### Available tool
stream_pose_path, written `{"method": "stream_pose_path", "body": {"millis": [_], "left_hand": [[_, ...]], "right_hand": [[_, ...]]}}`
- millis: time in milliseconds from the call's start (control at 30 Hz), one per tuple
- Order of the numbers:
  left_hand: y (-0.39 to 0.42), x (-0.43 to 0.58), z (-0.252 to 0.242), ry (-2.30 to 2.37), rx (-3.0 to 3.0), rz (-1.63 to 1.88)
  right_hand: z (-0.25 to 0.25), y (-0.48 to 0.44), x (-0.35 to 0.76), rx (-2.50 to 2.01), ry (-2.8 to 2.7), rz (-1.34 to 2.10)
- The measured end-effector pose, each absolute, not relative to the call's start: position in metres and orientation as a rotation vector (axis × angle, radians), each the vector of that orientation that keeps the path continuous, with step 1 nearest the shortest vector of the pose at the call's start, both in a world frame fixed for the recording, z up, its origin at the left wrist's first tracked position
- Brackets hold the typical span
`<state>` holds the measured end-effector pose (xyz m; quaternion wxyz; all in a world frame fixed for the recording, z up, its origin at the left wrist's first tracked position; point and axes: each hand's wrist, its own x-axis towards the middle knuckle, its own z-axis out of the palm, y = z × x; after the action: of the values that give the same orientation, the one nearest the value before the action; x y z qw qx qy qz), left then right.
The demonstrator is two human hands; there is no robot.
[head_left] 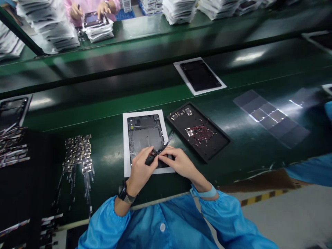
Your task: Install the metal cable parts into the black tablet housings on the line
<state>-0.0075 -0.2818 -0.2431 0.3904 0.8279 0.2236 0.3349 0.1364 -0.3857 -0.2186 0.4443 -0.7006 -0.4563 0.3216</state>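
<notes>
A dark tablet back housing [145, 135] lies on a white sheet [126, 145] on the green bench. Both hands meet over its near end. My left hand [141, 169] pinches a small black component with a flex cable [155, 152] against the housing. My right hand [177, 160] pinches the same part from the right, and a thin dark cable [169, 136] curves up from it. A black tray [198, 131] holding small red and silver parts sits just right of the housing.
Rows of small flex parts [77, 154] lie to the left. Another tablet on a white sheet [199, 76] rests on the belt beyond. A person in pink [89, 8] works across the line beside stacked white trays [178, 10]. Shiny film strips [269, 116] lie right.
</notes>
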Motion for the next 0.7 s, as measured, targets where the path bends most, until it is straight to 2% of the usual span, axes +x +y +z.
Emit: {"method": "stream_pose_path", "body": {"millis": [367,700], "left_hand": [[-0.286,-0.006,-0.244,0.506,2.474,1.046],[-0.291,-0.006,-0.242,0.527,2.529,1.079]], "right_hand": [[-0.221,-0.387,0.135,-1.698,-1.165,0.798],[-0.226,-0.387,0.136,-1.658,-1.171,0.763]]}}
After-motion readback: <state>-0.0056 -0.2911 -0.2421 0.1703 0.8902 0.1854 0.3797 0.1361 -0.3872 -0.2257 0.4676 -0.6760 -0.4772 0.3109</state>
